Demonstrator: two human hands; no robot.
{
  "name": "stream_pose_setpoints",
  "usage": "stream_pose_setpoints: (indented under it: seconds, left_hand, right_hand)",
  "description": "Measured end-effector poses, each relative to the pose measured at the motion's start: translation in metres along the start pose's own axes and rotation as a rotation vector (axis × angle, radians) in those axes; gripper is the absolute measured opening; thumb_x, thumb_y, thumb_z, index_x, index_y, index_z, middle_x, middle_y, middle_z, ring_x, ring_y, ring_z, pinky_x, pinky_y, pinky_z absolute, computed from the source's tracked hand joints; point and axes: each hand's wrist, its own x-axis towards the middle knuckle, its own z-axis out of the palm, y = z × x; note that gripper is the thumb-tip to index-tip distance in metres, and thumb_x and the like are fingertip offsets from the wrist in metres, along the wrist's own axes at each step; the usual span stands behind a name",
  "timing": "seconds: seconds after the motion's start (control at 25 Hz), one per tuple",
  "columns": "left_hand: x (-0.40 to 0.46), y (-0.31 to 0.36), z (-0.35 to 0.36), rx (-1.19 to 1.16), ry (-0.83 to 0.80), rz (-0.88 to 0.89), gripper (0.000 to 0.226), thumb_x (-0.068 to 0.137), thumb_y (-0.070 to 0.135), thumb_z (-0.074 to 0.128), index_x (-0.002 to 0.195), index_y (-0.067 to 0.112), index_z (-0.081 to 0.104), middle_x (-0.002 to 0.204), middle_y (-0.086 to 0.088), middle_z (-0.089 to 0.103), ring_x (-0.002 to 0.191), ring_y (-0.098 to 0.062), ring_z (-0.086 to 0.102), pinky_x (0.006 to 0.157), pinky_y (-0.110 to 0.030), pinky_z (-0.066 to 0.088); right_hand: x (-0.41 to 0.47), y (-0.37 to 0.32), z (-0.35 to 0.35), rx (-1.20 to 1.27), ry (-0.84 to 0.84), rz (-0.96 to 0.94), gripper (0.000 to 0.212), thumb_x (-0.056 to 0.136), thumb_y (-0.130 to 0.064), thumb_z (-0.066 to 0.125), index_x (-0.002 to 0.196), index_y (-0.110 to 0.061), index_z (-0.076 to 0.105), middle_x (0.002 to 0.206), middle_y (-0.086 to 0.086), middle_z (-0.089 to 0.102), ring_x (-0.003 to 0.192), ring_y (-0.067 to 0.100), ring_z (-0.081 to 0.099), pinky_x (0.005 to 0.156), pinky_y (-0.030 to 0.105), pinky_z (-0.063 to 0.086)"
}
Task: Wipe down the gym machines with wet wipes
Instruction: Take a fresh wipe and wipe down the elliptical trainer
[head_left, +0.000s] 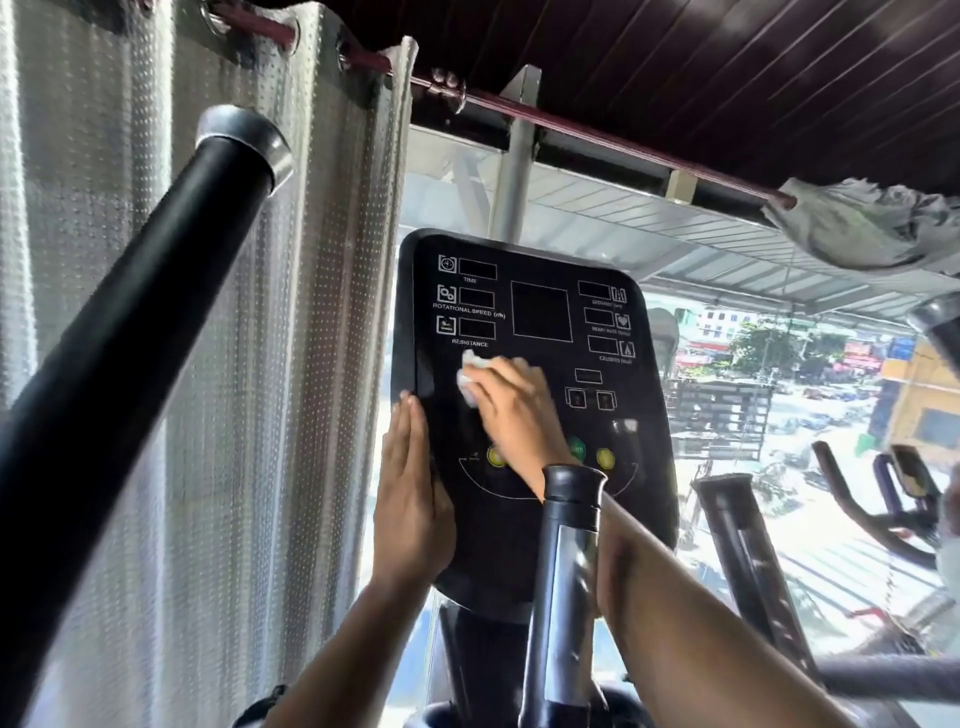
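Observation:
A black console panel (540, 317) of a gym machine stands upright in front of me, with white labels, dark display windows and yellow and green buttons. My right hand (511, 410) presses a white wet wipe (470, 376) against the panel's left middle, just under the word RESISTANCE. Only the wipe's left part shows past the fingers. My left hand (410, 499) lies flat with straight fingers along the console's left edge, steadying it.
A thick black handlebar (135, 317) crosses the left foreground. A shorter chrome and black handle (566, 561) stands in front of my right forearm. Grey curtain (234, 364) hangs left; a window with a street view lies right. More machine bars (743, 545) stand at right.

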Motion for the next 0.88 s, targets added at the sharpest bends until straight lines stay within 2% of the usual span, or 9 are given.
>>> stream_pose_setpoints:
  seconds: [0.12,0.2,0.28,0.36,0.48,0.56,0.68,0.76,0.88]
  left_hand:
    - [0.004,0.002,0.001,0.043,-0.006,-0.027,0.075,0.094,-0.007,0.027,0.165,0.013,0.012,0.172,-0.001,0.013,0.159,-0.010,0.007,0.129,-0.032,0.012]
    - [0.005,0.008,-0.002,0.053,0.003,-0.062,0.069,0.100,-0.006,0.030,0.165,0.014,0.014,0.171,0.000,0.015,0.157,-0.005,0.008,0.128,-0.025,0.012]
    - [0.011,0.014,-0.005,0.026,0.028,-0.112,0.060,0.106,0.003,0.034,0.164,0.014,0.021,0.169,0.000,0.023,0.153,-0.003,0.016,0.124,-0.016,0.014]
    - [0.023,0.018,-0.010,-0.017,0.057,-0.174,0.055,0.108,0.013,0.032,0.163,0.015,0.025,0.167,0.003,0.027,0.150,-0.001,0.020,0.118,-0.006,0.012]
    - [0.032,0.019,-0.006,0.016,-0.003,-0.149,0.054,0.113,0.018,0.027,0.165,0.017,0.015,0.169,0.011,0.008,0.156,-0.003,0.003,0.129,-0.027,0.005]
    - [0.031,0.016,-0.002,0.079,-0.022,-0.097,0.054,0.113,0.019,0.025,0.165,0.015,0.012,0.171,0.006,0.004,0.159,-0.009,-0.001,0.129,-0.035,0.000]
    - [0.029,0.011,0.001,0.149,-0.030,-0.090,0.059,0.109,0.023,0.021,0.165,0.014,0.008,0.173,-0.001,0.004,0.160,-0.014,-0.003,0.127,-0.034,-0.007]
    - [0.029,0.011,0.002,0.152,-0.030,-0.082,0.060,0.107,0.024,0.021,0.165,0.013,0.007,0.173,-0.002,0.004,0.160,-0.014,-0.004,0.126,-0.031,-0.008]
    - [0.029,0.010,0.002,0.136,-0.025,-0.088,0.058,0.110,0.020,0.023,0.165,0.013,0.009,0.172,0.001,0.004,0.159,-0.012,-0.003,0.126,-0.030,-0.007]
  right_hand:
    - [0.000,0.035,-0.010,-0.137,0.064,0.287,0.023,0.092,-0.010,0.067,0.114,-0.011,0.073,0.107,0.004,0.065,0.092,0.027,0.059,0.081,0.046,0.054]
    - [0.017,0.024,-0.002,-0.043,0.049,0.343,0.023,0.097,-0.014,0.057,0.114,-0.007,0.070,0.113,0.009,0.065,0.103,0.029,0.061,0.091,0.048,0.054]
    - [0.024,-0.016,0.005,0.095,-0.039,0.254,0.020,0.100,-0.018,0.052,0.107,-0.010,0.069,0.117,0.008,0.066,0.109,0.027,0.062,0.097,0.048,0.052]
    - [0.005,-0.043,0.012,0.146,-0.119,0.069,0.024,0.100,-0.012,0.057,0.121,-0.009,0.068,0.124,0.007,0.065,0.113,0.025,0.062,0.099,0.041,0.052]
    - [-0.029,-0.009,0.007,0.052,-0.083,0.144,0.018,0.097,-0.023,0.062,0.109,-0.026,0.074,0.104,0.000,0.068,0.097,0.017,0.062,0.092,0.042,0.049]
    - [-0.041,0.030,-0.009,-0.104,-0.043,0.303,0.012,0.095,-0.019,0.061,0.098,-0.022,0.072,0.103,0.002,0.068,0.095,0.021,0.060,0.089,0.042,0.050]
    - [-0.044,0.070,-0.022,-0.171,0.011,0.473,0.030,0.094,-0.004,0.042,0.113,-0.003,0.065,0.110,0.016,0.061,0.097,0.034,0.055,0.091,0.052,0.052]
    - [-0.022,0.050,-0.012,-0.144,0.015,0.502,0.037,0.091,0.000,0.039,0.120,0.002,0.062,0.119,0.021,0.059,0.104,0.038,0.054,0.096,0.053,0.049]
    - [0.005,0.003,0.004,-0.040,-0.025,0.320,0.035,0.100,-0.016,0.042,0.127,-0.006,0.063,0.130,0.011,0.055,0.111,0.029,0.051,0.096,0.043,0.044]
